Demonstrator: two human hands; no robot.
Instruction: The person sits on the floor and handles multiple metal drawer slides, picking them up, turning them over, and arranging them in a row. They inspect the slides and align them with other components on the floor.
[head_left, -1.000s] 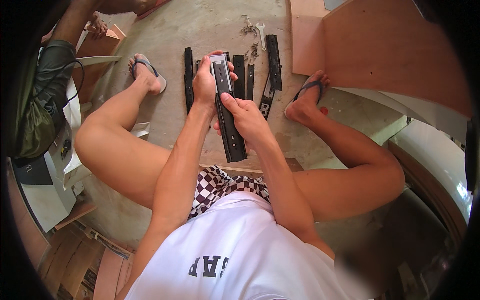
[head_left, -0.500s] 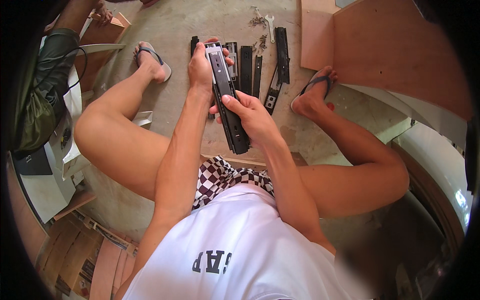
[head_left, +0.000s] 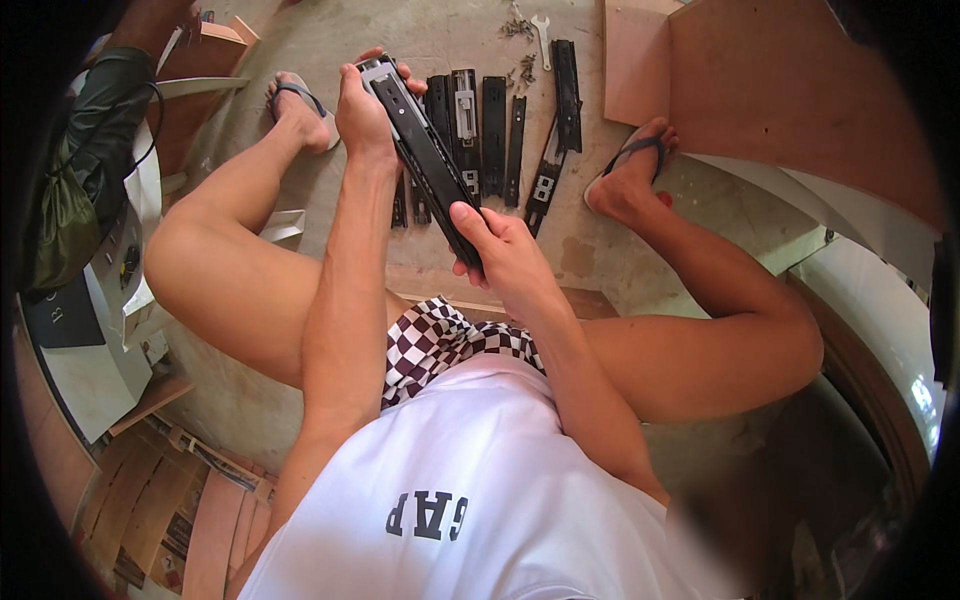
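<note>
A black metal drawer slide (head_left: 425, 158) is held up at a slant between my two hands, its far end tipped to the left. My left hand (head_left: 365, 118) wraps round the far end, where a silvery section shows. Round the near end closes my right hand (head_left: 503, 250), thumb on top. On the floor beyond lie several more slide parts: one with a pale inner piece (head_left: 465, 120), a wide black rail (head_left: 493, 130), a narrow rail (head_left: 515, 150) and a partly extended slide (head_left: 566, 95) at the right.
An open-ended wrench (head_left: 543, 42) and a scatter of small screws (head_left: 520, 45) lie beyond the rails. Wooden panels (head_left: 800, 110) stand at the right. At the far left are a dark green bag (head_left: 70, 225) and a co-worker's arm (head_left: 150, 25). My sandalled feet flank the rails.
Both hands have shifted the slide: its far end has swung left and upward in view, and its near end has risen. The two parts in hand now sit closer together, with less silver showing.
</note>
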